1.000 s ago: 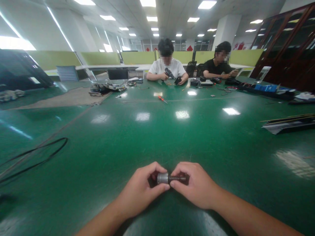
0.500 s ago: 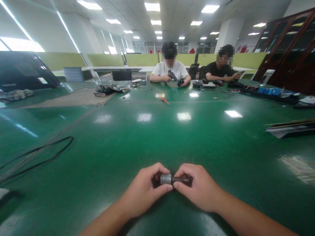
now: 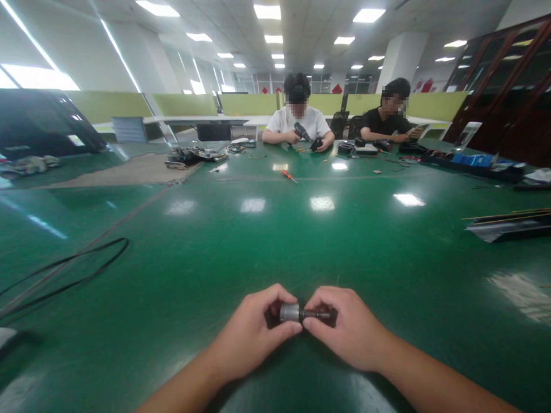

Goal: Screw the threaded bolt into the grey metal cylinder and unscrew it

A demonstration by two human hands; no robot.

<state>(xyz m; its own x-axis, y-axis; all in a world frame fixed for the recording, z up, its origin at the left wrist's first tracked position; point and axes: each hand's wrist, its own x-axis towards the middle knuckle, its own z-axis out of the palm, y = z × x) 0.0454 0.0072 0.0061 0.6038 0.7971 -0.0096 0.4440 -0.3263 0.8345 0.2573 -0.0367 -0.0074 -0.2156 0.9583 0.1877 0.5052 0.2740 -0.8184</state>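
Note:
Low in the middle of the head view is a small metal tool part: a grey metal cylinder (image 3: 290, 312) with a thin dark ridged shaft (image 3: 316, 314) running out to the right. Its exact kind I cannot make out. My left hand (image 3: 257, 321) is closed about the cylinder, thumb in front and fingers behind. The shaft sits between the thumb and bent fingers of my right hand (image 3: 346, 321). Both thumb tips nearly meet where cylinder and shaft join. The part lies level, just over or on the green tabletop (image 3: 275, 252); its far ends are partly hidden by my fingers.
A red-handled screwdriver (image 3: 289, 176) lies farther up the table. A black cable (image 3: 103, 258) loops at left, and a metal profile (image 3: 508, 226) lies at right. Across the table one person (image 3: 297, 123) holds a power drill (image 3: 301, 131); another person (image 3: 385, 120) sits alongside.

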